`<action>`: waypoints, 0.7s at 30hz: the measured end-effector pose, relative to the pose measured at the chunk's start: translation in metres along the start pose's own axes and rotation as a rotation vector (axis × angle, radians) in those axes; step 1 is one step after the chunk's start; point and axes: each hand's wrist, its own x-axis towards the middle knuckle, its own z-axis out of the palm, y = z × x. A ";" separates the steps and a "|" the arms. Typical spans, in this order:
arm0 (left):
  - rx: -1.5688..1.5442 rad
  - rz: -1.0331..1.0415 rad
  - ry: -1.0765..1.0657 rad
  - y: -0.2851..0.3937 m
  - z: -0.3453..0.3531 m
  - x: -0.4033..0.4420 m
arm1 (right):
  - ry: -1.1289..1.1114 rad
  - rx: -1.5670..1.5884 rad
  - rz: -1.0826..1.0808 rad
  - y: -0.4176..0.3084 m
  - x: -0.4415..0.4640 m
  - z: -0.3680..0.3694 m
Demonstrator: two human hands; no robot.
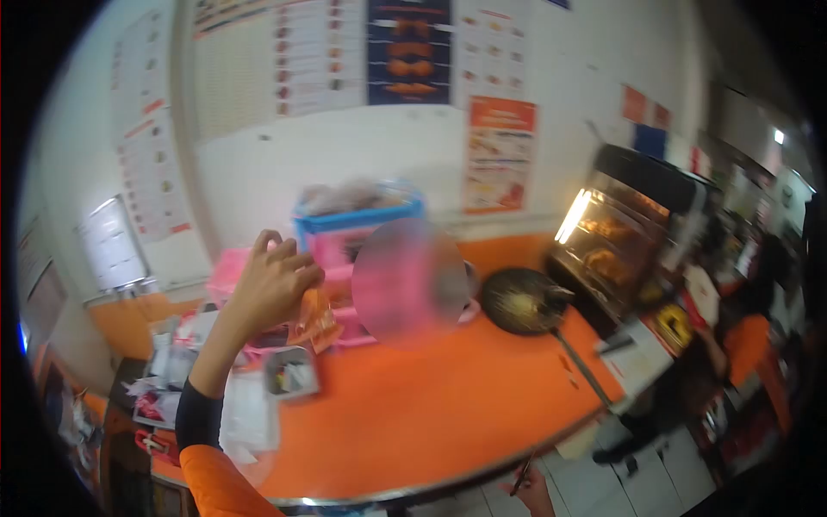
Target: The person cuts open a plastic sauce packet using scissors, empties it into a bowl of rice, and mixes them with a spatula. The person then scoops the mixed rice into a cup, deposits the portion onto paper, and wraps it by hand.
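My left hand is raised at the left above the counter, its fingers curled. An orange sachet hangs directly below the fingertips and looks held by them; the exact grip is blurred. Behind it are pink plastic baskets. Under the forearm lie a small grey metal tray with small items in it and a white sheet or flat container. Low at the counter's front edge, my right hand is closed around a thin dark stick-like thing, whose kind I cannot make out.
A blue basket with bagged items stands at the back. On the right are a black pan with a long handle and a lit food warmer. Another person is at the far right. The orange counter has a metal edge.
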 end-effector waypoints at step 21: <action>-1.191 0.969 0.446 0.810 -0.181 0.286 | 1.129 -0.672 -0.304 -0.138 -0.326 -0.444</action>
